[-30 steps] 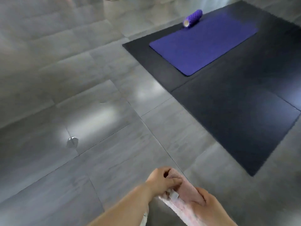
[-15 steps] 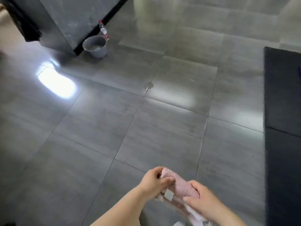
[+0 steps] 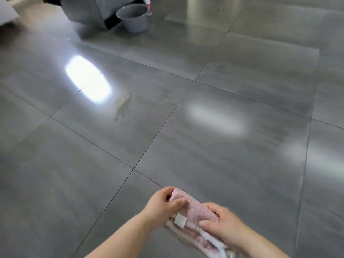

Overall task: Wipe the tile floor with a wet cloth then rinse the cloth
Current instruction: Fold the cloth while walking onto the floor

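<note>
Above the grey tile floor (image 3: 223,161), well short of the bucket (image 3: 133,19), the pink cloth (image 3: 195,209) was bunched between both hands: left hand (image 3: 162,204) gripped its far end, right hand (image 3: 225,224) clamped the near end.

Likely home interior, grey tile floor (image 3: 204,146), bucket (image 3: 133,17)

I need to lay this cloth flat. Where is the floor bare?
Tiles between the stain and the cloth are bare, as is the floor right of the stain. Crowded only far off: bucket and bottle beside the cabinet.
</note>
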The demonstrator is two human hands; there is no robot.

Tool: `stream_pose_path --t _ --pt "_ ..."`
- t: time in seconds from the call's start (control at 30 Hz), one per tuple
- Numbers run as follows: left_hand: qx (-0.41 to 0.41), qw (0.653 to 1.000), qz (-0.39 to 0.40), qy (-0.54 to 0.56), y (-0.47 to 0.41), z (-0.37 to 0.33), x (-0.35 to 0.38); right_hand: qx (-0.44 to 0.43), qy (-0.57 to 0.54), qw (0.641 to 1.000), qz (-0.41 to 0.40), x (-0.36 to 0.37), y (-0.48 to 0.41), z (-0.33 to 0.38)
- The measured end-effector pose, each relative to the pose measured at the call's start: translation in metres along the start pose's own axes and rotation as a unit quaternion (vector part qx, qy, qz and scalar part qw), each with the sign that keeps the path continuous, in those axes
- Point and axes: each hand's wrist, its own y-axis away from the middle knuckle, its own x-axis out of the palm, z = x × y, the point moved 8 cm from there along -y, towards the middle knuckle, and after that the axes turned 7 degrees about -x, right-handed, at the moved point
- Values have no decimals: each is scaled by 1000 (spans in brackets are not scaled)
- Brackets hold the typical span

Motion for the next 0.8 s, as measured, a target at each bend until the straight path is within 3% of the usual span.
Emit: stream_pose_path --t 0.17,0.57,0.7,0.8 --pt "25 993 -58 100 -65 44 -12 -54 13 998 8 3 -81 -24" --pt "-20 979 -56 193 -81 85 -48 -51 27 998 31 32 -129 -6" --pt "-76 950 -31 301 -65 87 -73 -43 -34 998 -5 31 -133 36" --pt "-84 926 -72 360 -32 63 -128 -32 -41 998 18 42 -128 98"
